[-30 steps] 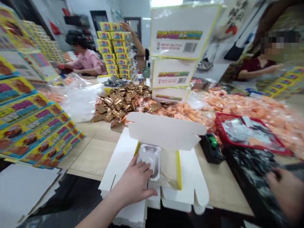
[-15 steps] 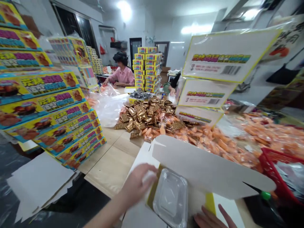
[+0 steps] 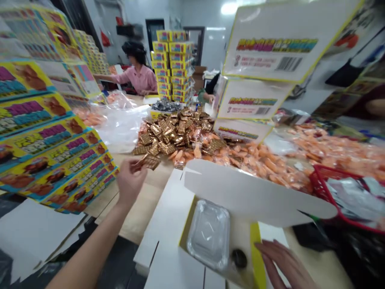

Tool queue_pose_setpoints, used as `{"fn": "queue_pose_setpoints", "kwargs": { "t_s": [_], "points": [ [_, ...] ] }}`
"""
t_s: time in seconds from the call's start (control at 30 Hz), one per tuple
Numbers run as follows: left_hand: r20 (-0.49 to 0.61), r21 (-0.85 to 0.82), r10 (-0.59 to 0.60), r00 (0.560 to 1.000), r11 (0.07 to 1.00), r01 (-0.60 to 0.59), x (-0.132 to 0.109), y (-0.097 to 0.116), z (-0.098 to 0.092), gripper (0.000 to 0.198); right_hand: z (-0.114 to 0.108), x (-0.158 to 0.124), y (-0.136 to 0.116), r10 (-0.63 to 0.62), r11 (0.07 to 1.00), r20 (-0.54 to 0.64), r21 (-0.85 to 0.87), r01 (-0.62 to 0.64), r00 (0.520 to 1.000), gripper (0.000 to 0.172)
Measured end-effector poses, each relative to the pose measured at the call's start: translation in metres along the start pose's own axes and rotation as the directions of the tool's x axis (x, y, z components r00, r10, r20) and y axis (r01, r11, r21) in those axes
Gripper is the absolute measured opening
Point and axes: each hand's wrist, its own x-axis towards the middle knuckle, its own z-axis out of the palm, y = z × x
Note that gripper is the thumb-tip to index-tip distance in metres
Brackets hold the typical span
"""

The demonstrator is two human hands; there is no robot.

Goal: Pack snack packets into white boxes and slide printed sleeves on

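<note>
My left hand (image 3: pixel 132 176) pinches a gold foil packet (image 3: pixel 151 161) at the near left edge of a heap of such packets (image 3: pixel 180 128). In front of me an open cardboard box (image 3: pixel 245 228), white and yellow, has its lid (image 3: pixel 255 192) folded back. Inside it lie a foil tray with a clear cover (image 3: pixel 209 233) and a small dark round thing (image 3: pixel 239 259) that I cannot make out. My right hand (image 3: pixel 282 261) rests by the box's right yellow wall, its fingers stretched out and touching or very near it.
Printed boxes (image 3: pixel 57 160) are stacked high on the left, and white-sided boxes (image 3: pixel 258 96) at the right. Orange packets (image 3: pixel 261 160) spread behind the lid. A red basket (image 3: pixel 325 188) holds plastic packets. Across the table sits a person in pink (image 3: pixel 138 78).
My left hand has left the foil tray, moved up and left to the heap and taken hold of a gold packet. The dark round thing now shows in the box. The view has shifted.
</note>
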Motion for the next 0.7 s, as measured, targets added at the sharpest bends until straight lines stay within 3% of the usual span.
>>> {"fn": "queue_pose_setpoints", "kwargs": {
  "t_s": [0.03,0.07,0.1,0.13,0.2,0.23,0.3,0.4,0.53,0.6,0.63,0.67,0.7],
  "points": [
    [-0.048,-0.134,0.063,0.997,0.989,-0.069,-0.016,0.011,-0.015,0.021,-0.001,0.0,-0.005,0.091,0.996,0.006,0.008,-0.091,0.996,0.021],
    [0.002,-0.274,0.178,0.984,0.946,-0.171,-0.033,0.025,-0.026,0.018,0.0,0.0,-0.01,0.159,0.987,0.005,0.018,-0.159,0.987,0.021],
    [0.128,-0.388,0.336,0.933,0.883,-0.265,-0.049,0.04,-0.033,0.016,0.003,0.001,-0.014,0.203,0.979,0.005,0.028,-0.203,0.979,0.02],
    [0.231,-0.471,0.514,0.826,0.802,-0.367,-0.063,0.054,-0.035,0.017,0.006,0.001,-0.018,0.222,0.974,0.002,0.038,-0.222,0.975,0.02],
    [0.333,-0.529,0.726,0.601,0.672,-0.518,-0.082,0.079,-0.027,0.016,0.011,0.002,-0.023,0.223,0.973,0.0,0.053,-0.223,0.975,0.019],
    [0.381,-0.526,0.775,0.505,0.63,-0.571,-0.087,0.089,-0.019,0.016,0.013,0.003,-0.024,0.22,0.974,0.002,0.056,-0.219,0.976,0.018],
    [0.506,-0.5,0.778,0.373,0.616,-0.609,-0.088,0.102,-0.005,0.022,0.014,0.003,-0.025,0.216,0.975,0.01,0.058,-0.216,0.976,0.018],
    [0.691,-0.467,0.675,0.259,0.69,-0.553,-0.083,0.115,-0.001,0.022,0.012,0.002,-0.028,0.209,0.977,0.018,0.047,-0.21,0.978,0.02],
    [0.774,-0.438,0.593,0.223,0.756,-0.487,-0.085,0.129,-0.021,0.034,0.011,0.002,-0.026,0.15,0.989,0.007,-0.001,-0.15,0.989,0.024],
    [0.776,-0.464,0.602,0.19,0.748,-0.473,-0.086,0.125,-0.029,0.042,0.014,0.0,-0.019,0.076,0.997,0.0,-0.029,-0.075,0.997,0.023],
    [0.768,-0.476,0.606,0.205,0.755,-0.451,-0.084,0.118,-0.031,0.04,0.016,-0.003,-0.014,0.03,0.999,-0.01,-0.044,-0.03,1.0,0.023],
    [0.751,-0.47,0.597,0.283,0.784,-0.406,-0.079,0.107,-0.03,0.035,0.019,-0.006,-0.009,-0.017,0.998,-0.025,-0.058,0.015,1.0,0.023],
    [0.718,-0.44,0.549,0.429,0.835,-0.331,-0.071,0.093,-0.026,0.03,0.023,-0.011,-0.004,-0.05,0.996,-0.046,-0.069,0.047,0.998,0.024]
  ]
}}
